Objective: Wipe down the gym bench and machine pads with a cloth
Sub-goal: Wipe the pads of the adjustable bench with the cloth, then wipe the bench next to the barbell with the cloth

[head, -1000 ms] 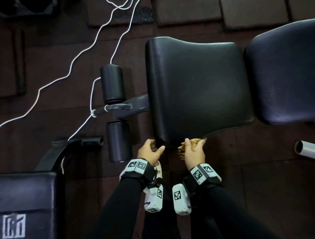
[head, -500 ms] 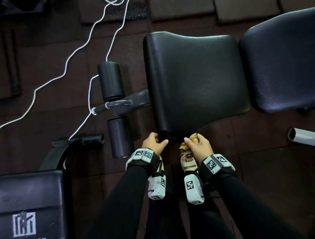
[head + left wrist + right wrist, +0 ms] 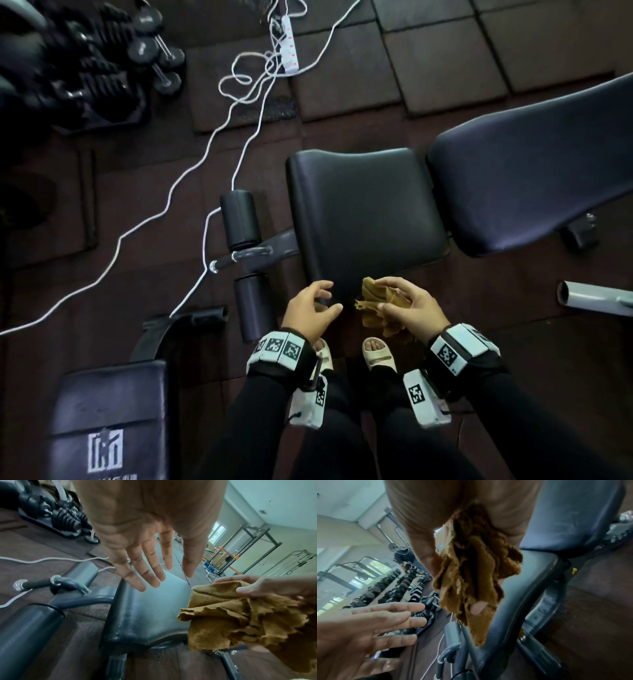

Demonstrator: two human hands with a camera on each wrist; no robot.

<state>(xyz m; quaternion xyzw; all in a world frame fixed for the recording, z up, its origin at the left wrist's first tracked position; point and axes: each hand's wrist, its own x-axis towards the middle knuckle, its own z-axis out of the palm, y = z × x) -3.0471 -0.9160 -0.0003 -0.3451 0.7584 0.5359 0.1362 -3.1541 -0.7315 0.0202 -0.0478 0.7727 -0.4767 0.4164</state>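
Observation:
The black bench seat pad (image 3: 366, 219) lies in front of me, with the long back pad (image 3: 534, 171) to its right. My right hand (image 3: 411, 305) holds a crumpled brown cloth (image 3: 376, 305) in the air just off the seat's near edge; the cloth (image 3: 240, 615) hangs in folds from the fingers (image 3: 477, 608). My left hand (image 3: 311, 308) hovers beside it, fingers straight and spread (image 3: 150, 566), holding nothing and off the seat pad (image 3: 154, 608). Two black roller pads (image 3: 239, 222) sit on the bench's left.
White cables (image 3: 205, 171) and a power strip (image 3: 289, 44) trail over the dark floor. Dumbbells (image 3: 102, 68) are stacked at the far left. Another black pad with a white logo (image 3: 106, 428) is at lower left. A grey tube (image 3: 596, 301) lies at right. Sandalled feet (image 3: 376, 353) stand below.
Both hands have come up off the seat's near edge. The left hand let go of the edge and spread its fingers. The view pulled back and higher.

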